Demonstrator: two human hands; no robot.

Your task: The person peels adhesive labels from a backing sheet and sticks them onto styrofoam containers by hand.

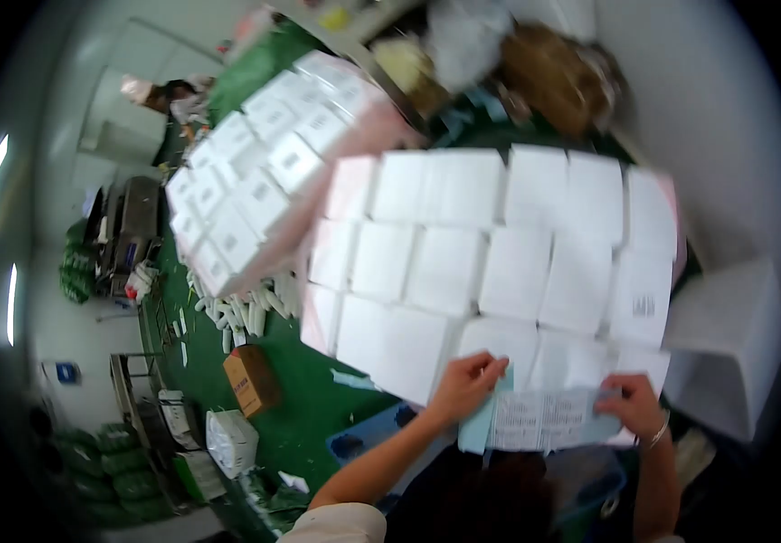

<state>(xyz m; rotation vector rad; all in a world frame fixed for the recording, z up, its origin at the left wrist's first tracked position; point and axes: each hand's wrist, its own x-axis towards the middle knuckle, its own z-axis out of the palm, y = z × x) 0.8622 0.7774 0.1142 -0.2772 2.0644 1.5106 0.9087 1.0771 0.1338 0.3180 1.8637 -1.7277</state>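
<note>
My left hand point(469, 384) is closed at the left part of a pale blue sheet of printed white labels point(542, 421), its fingers pinched together near the top edge. At the sheet's right end, my right hand point(633, 404) grips the edge between thumb and fingers; a bracelet circles that wrist. The sheet is spread between both hands over the near edge of a large block of white boxes point(444, 269) packed in rows. One box at the right of the block carries a printed label point(644, 305). Print on the sheet is too blurred to read.
A second stack of labelled white boxes point(257, 197) stands to the left. White rolls point(244, 312) and a brown carton point(251, 380) lie on the green floor point(309, 430). A blue bin point(368, 433) is below my left arm; a grey-white container point(720, 348) stands right.
</note>
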